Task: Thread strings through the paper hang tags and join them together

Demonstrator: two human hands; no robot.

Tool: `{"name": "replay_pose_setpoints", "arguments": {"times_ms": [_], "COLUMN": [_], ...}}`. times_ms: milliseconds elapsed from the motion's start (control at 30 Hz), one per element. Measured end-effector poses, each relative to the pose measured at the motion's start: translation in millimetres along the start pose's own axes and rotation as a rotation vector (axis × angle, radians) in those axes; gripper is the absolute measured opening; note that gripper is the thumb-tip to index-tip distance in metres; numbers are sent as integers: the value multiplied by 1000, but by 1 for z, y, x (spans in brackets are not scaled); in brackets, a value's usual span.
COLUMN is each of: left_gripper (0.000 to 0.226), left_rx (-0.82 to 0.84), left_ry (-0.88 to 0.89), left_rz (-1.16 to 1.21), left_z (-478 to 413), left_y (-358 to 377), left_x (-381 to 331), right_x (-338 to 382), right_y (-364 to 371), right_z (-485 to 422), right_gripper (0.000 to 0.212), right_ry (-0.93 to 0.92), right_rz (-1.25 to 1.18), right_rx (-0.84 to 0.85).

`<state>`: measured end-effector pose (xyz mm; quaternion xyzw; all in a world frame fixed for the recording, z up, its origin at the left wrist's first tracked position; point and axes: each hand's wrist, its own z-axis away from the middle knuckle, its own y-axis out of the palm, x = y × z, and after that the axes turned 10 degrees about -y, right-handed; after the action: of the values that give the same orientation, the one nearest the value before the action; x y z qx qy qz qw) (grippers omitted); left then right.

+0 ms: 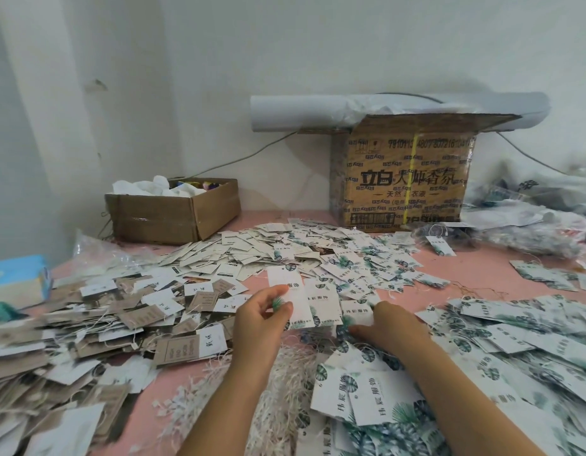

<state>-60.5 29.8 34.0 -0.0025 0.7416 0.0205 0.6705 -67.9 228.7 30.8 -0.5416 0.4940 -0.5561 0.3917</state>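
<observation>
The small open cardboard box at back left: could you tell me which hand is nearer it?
Left. The left hand pinches a tag in front and right of the small box; the right hand lies farther right, on leaf-print tags.

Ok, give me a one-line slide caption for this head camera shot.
Left hand pinches a leaf-print hang tag while the right hand reaches among loose tags heaped on a pink table.

A small open box (173, 213) holding white wadding sits at the back left of the pink counter (482, 268). A big printed carton (406, 182) stands against the wall with a white roll (298, 113) across its top. A blue pack (18, 278) lies far left and plastic bags (531, 222) far right.
</observation>
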Motion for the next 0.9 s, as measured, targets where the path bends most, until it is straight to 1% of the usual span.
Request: {"name": "replay_pose_setpoints", "arguments": {"times_ms": [167, 267, 333, 400, 467, 567, 767, 900], "left_gripper": [31, 32, 32, 32, 32, 31, 33, 33], "left_rx": [32, 32, 34, 30, 24, 19, 23, 33], "left_ry": [-3, -3, -6, -8, -7, -14, -16, -7], "left_rz": [-23, -45, -44, -45, -51, -54, -69, -78], "left_z": [0, 0, 0, 0, 0, 0, 0, 0], "left_y": [1, 1, 1, 1, 2, 2, 2, 2], "left_x": [1, 1, 2, 2, 2, 3, 3, 5], "right_x": [1, 1, -1, -3, -4, -4, -5, -4], "right_y": [-3, -4, -6, -9, -10, -10, -7, -5], "right_z": [1, -1, -1, -1, -1, -1, -2, -1], "right_gripper": [42, 33, 35, 39, 44, 46, 36, 39], "right_ry": [22, 49, 45, 36, 29, 29, 94, 71], "right_rz": [-68, -221, -360, -438, -448, -467, -374, -451], "right_rx": [-66, -83, -81, -93, -105, -78, -53, -6]}}
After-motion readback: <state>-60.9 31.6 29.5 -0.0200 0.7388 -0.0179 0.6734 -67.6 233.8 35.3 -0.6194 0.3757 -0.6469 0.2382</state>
